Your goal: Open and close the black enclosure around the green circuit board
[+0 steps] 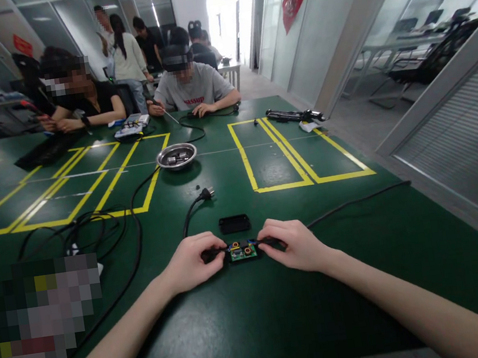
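Observation:
A small green circuit board [243,252] with copper-wound ring coils lies in an open black case on the table before me. My left hand [197,262] pinches the black power cable at the case's left end. That cable runs up to a two-pin plug [206,194]. On the other side, my right hand [291,244] is closed on a second black cable [357,200], which stretches off to the right. Thin coloured wires show at both ends of the board. Just beyond the case lies a separate black rectangular cover [234,223]. My fingers partly hide both cable ends.
A metal bowl [176,157] with metal parts stands farther back. Coiled black cables [89,223] lie left, near a blurred patch. Yellow tape [282,186] marks the green table [190,340]. A folded black stand [295,115] lies far right. Two people sit across the table.

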{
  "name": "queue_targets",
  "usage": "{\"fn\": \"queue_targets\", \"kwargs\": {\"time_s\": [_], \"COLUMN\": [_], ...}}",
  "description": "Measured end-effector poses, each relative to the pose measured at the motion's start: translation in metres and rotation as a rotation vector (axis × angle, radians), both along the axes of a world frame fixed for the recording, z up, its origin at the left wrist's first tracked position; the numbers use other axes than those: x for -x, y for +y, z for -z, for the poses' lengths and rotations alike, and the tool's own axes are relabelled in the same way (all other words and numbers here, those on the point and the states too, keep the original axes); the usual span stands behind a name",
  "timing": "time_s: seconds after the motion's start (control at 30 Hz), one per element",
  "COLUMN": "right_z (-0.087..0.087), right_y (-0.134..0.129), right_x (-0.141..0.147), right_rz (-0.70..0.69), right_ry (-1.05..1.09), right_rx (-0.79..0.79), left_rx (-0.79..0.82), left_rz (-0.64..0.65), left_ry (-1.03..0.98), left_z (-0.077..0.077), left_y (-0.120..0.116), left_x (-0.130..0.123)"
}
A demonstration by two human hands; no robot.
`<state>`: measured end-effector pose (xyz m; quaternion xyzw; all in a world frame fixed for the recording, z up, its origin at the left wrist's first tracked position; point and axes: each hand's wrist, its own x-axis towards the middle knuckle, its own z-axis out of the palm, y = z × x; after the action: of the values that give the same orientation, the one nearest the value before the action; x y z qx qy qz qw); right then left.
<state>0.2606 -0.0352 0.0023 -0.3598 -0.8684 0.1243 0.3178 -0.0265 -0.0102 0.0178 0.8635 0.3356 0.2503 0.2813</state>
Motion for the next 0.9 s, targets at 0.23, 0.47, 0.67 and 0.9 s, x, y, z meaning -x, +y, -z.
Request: {"fn": "queue_targets", "kwargs": {"time_s": [0.23,0.47,0.67,0.9], "right_z": [-0.0004,0.0038,0.0029,-0.0011], "right_y": [0.0016,0.0025,0.0058,0.0045], "right_x": [-0.0031,-0.0002,-0.0002,0.0002], "right_rz": [-0.022,0.047,0.034,0.050], "right_ry": [-0.022,0.007,-0.006,-0.118], "right_rx": [0.127,0.192,0.215,0.102], "left_rx": [0.015,-0.095,-0.156,-0.225], "left_rz": [0.018,0.026,-0.013,0.021], "left_ry": [0.056,0.156,0.224,0.285], "left_z": [0.0012,-0.0016,-0.0044,-0.0069], "left_y": [0.0001,-0.0001,-0.0008,-0.0012], "left_x": [0.0007,-0.0008,-0.0021,0.0009]}}
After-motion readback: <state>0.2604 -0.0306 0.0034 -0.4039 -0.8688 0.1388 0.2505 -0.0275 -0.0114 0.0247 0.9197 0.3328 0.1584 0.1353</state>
